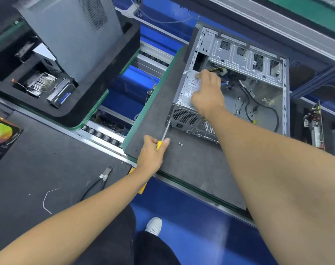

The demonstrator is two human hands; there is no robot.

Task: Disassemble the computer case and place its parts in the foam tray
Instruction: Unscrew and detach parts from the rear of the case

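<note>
Left hand [153, 150] is sitting nearest, fingers wrapped round the yellow screwdriver [163, 137], its shaft pointing up and away into the rear corner of the computer case [239, 88] on the desk [182, 169]. Farther in, right hand [206, 92] is pressing down on the power supply [191, 88], fingers loosely curled, holding nothing.

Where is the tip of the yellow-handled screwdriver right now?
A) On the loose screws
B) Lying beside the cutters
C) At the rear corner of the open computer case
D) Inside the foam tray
C: the left hand grips the screwdriver, its shaft reaching the computer case at the rear corner by the power supply vent.
</note>
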